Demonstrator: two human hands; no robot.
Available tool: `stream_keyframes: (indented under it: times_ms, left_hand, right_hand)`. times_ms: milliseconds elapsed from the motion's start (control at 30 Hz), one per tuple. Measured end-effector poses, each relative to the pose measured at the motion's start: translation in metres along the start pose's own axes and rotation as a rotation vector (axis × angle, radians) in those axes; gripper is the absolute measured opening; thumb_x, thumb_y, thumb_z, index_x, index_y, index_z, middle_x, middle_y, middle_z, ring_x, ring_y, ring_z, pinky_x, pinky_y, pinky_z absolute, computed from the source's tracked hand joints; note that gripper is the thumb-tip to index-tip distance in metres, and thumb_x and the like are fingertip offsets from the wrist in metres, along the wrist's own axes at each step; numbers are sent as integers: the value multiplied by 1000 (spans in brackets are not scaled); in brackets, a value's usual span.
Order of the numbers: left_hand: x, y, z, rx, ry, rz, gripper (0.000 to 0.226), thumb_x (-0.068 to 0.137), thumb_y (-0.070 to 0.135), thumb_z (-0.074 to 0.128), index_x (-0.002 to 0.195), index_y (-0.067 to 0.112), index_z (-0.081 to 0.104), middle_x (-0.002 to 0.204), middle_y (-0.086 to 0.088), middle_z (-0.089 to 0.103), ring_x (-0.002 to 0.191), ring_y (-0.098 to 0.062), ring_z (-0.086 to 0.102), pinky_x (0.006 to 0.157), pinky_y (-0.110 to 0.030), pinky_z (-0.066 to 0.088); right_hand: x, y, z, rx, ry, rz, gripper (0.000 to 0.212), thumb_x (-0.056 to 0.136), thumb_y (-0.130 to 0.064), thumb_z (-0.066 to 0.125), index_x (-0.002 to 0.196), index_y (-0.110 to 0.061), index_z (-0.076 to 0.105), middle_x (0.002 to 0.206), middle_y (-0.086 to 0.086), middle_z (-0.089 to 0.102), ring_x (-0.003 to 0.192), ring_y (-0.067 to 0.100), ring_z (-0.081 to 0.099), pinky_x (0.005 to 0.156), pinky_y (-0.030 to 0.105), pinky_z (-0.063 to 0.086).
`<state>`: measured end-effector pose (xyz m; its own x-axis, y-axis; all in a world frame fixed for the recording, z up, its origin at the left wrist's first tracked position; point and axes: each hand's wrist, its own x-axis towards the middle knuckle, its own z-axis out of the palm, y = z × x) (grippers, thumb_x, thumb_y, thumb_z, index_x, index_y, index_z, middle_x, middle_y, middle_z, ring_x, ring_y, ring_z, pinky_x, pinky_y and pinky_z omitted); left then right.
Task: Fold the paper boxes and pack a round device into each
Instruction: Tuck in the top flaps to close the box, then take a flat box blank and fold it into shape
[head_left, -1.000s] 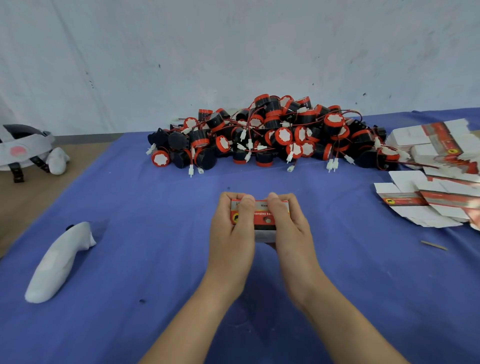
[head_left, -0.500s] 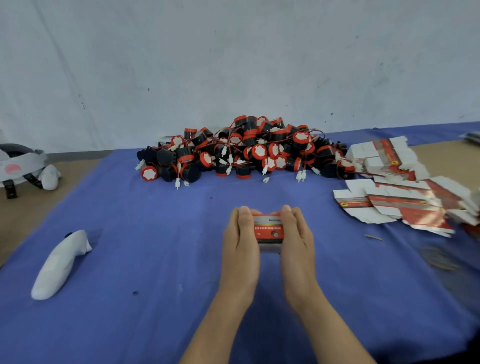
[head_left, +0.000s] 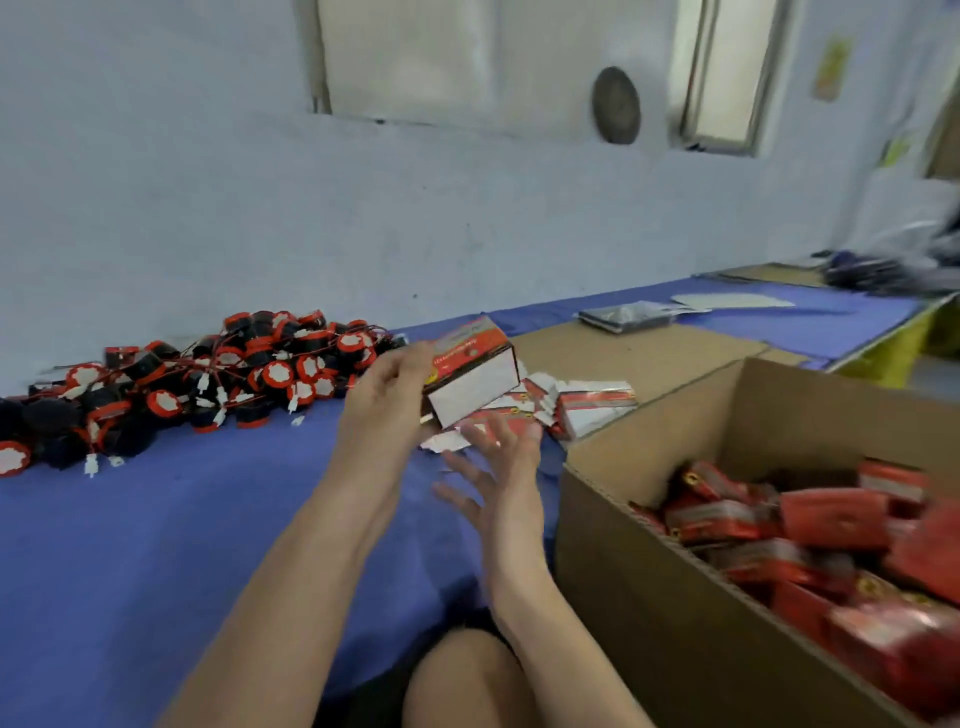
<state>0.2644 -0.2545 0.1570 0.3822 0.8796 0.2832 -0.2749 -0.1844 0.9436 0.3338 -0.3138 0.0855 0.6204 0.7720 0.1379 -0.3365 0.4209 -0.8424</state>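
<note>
My left grip (head_left: 387, 395) clasps the box (head_left: 472, 389); my right grip (head_left: 506, 462), below, is spread and empty. Risk: this one-sided hold may drop it short of the carton (head_left: 649, 597).

A pale wall (head_left: 208, 218) (scuffed, bluish) with a window (head_left: 723, 73) backs the blue-clothed table (head_left: 130, 545).

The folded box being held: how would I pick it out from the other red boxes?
Find the big cardboard carton on the right, then look left across the blue table. The folded box is in the left hand, above the flat boxes; it alone is held aloft.
</note>
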Motion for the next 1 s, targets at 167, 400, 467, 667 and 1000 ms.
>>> stream_keyframes:
  times_ms: [167,400,467,667,1000]
  left_hand:
    - [-19,55,105,-51,-711,30,41,97,61,43,126,39,62,125,6,69,116,-14,66,106,-39,47]
    - [-7,43,70,103,-505,122,33,103,49,42,118,33,67,113,7,74,107,-13,69,96,-37,53]
    - [5,22,31,163,-318,91,30,106,40,41,111,32,69,105,7,76,102,-14,71,90,-34,55]
    - [27,-53,-91,507,44,-71,23,106,32,43,116,27,62,103,8,71,94,-9,67,80,-29,52]
    - [50,-163,-208,1020,303,-167,23,102,20,44,119,25,59,75,7,64,65,-12,61,56,-36,49]
  right_hand:
    - [-20,-13,-19,-186,-14,47,38,107,-42,36,114,-21,66,80,-13,75,69,2,70,67,25,58]
    - [-21,-1,-16,-306,-70,-8,27,109,-35,34,121,-30,58,107,2,69,82,12,67,71,29,55]
    - [-14,9,-10,-291,-74,3,22,109,-29,38,119,-33,57,102,1,69,77,10,65,65,25,52]
    - [15,63,19,-397,-124,22,26,104,-18,44,112,-40,56,104,-8,68,74,4,61,66,23,49]
    - [122,136,45,-911,-153,-64,40,104,-21,45,144,-24,42,144,-3,43,122,21,49,101,44,46]
